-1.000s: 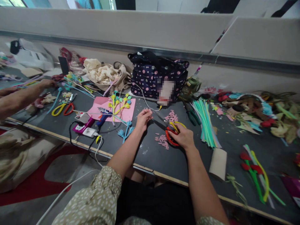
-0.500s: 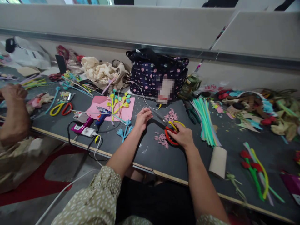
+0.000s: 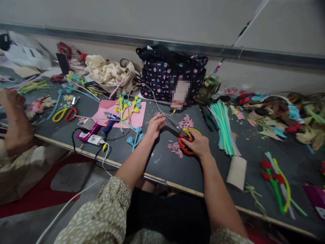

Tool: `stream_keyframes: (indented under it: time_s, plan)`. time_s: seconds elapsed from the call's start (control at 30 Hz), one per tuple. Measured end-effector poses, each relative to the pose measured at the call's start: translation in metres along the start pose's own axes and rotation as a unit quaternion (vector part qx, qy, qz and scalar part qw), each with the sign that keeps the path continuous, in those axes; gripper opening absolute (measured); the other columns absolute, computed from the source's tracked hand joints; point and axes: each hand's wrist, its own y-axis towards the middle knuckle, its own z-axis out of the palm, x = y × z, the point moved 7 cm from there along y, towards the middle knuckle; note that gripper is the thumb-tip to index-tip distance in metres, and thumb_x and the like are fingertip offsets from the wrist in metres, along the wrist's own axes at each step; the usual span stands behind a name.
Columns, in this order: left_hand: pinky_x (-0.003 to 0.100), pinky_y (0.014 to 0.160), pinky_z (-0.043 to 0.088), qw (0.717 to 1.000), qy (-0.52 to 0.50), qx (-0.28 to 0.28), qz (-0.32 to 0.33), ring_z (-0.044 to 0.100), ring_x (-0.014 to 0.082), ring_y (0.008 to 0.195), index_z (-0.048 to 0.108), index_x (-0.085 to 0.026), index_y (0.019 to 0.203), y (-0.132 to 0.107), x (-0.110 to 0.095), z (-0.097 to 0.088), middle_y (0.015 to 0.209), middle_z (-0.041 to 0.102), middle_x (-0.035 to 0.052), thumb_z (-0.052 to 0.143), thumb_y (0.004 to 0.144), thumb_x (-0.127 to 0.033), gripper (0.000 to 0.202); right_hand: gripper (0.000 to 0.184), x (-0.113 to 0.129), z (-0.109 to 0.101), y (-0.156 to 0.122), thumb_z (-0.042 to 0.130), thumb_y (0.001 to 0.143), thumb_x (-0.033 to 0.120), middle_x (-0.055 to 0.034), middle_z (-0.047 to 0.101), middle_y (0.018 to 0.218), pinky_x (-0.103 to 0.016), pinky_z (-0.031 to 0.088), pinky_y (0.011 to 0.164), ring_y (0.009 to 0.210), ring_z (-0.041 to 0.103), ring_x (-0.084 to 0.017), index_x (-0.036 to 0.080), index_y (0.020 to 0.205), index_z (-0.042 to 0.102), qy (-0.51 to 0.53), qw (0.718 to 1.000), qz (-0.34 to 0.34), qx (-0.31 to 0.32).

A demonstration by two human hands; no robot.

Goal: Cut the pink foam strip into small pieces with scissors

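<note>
The dark desk [image 3: 182, 176] runs across the view, with a polka-dot bag [image 3: 158, 79] standing by its far edge. Nearer its front edge and left of the bag's middle lies a pink sheet [image 3: 141, 117], and a bundle of green and lilac strips [image 3: 224, 130] slants down right of the bag. Between sheet and bundle, scissors [image 3: 181, 143] point toward the far edge and the left, held in the right hand [image 3: 199, 144], whose fingers are wrapped around the red and yellow handles. The left hand [image 3: 155, 126] is at the blade tips, fingers bent inward; whether they grasp anything I cannot tell. Small pink pieces [image 3: 176, 148] lie in two clusters, one beyond the scissors, one nearer the front edge
</note>
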Motion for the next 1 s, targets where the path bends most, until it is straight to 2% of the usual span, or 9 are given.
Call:
stream_keyframes:
  time_s: [0.37,0.67,1.0]
  plan:
    - [0.025,0.071,0.052,1.0,0.001,-0.004,0.0,0.06,0.008,0.059,0.063,-0.016,0.078,0.0004,0.0,0.0006,0.064,0.063,-0.0032,0.079,0.058,-0.013,0.026,0.047,-0.0014,0.0009,0.0011,0.061,0.082,0.052,-0.0099,0.072,0.112,-0.037,0.054,0.08,0.097,0.068,-0.027,0.019,0.116,0.068,0.037,0.999,0.014,0.013]
    - [0.026,0.075,0.053,1.0,0.011,-0.014,0.003,0.06,0.0079,0.061,0.064,-0.016,0.079,0.0012,0.0003,-0.0018,0.066,0.064,-0.0027,0.08,0.059,-0.014,0.026,0.042,-0.0001,0.0019,0.0007,0.062,0.082,0.047,-0.0077,0.071,0.115,-0.036,0.053,0.084,0.101,0.068,-0.026,0.022,0.115,0.07,0.048,0.998,0.026,0.03]
    - [0.024,0.07,0.052,1.0,-0.003,-0.012,-0.004,0.059,0.0074,0.059,0.066,-0.015,0.078,0.0009,0.0007,-0.0024,0.067,0.065,-0.0011,0.076,0.062,-0.012,0.019,0.044,-0.0009,0.0026,0.001,0.061,0.082,0.049,-0.0075,0.07,0.117,-0.037,0.053,0.085,0.101,0.068,-0.026,0.022,0.115,0.07,0.068,0.997,0.028,0.033]
